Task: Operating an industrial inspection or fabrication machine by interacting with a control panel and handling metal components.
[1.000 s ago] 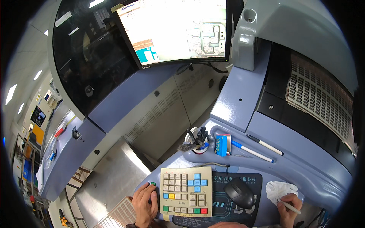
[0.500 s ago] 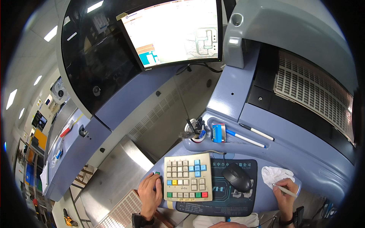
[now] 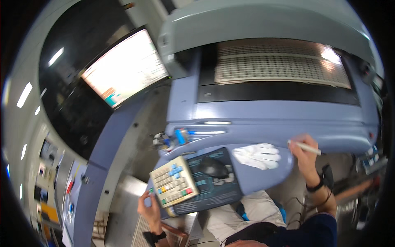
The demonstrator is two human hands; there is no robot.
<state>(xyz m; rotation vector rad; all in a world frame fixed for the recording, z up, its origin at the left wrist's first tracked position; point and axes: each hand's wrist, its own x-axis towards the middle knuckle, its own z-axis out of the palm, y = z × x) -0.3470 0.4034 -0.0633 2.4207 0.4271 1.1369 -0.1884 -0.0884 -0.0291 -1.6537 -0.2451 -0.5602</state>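
A slim white pen (image 3: 309, 148) sits in the closed fingers of my right hand (image 3: 305, 154), raised over the right end of the blue-grey ledge and smeared by motion. To the left of that hand a white glove (image 3: 257, 156) lies flat on the ledge. My left hand (image 3: 149, 210) is at the ledge's left edge, beside a beige keypad (image 3: 174, 181) with coloured keys. Its fingers are bent but apart, and I see nothing held in them. A black mouse (image 3: 214, 167) rests on a dark mouse pad (image 3: 220, 193) right of the keypad.
Behind the ledge is a machine with a perforated metal panel (image 3: 284, 66) under a grey hood (image 3: 263, 22). A lit monitor (image 3: 127, 68) stands at the far left. Pens (image 3: 207, 132), a small blue box (image 3: 181, 136) and a pen cup (image 3: 163, 142) are along the ledge's back.
The view has swung to the right. My right hand has lifted away from the glove, off to its right, still with the pen. My left hand stays beside the keypad.
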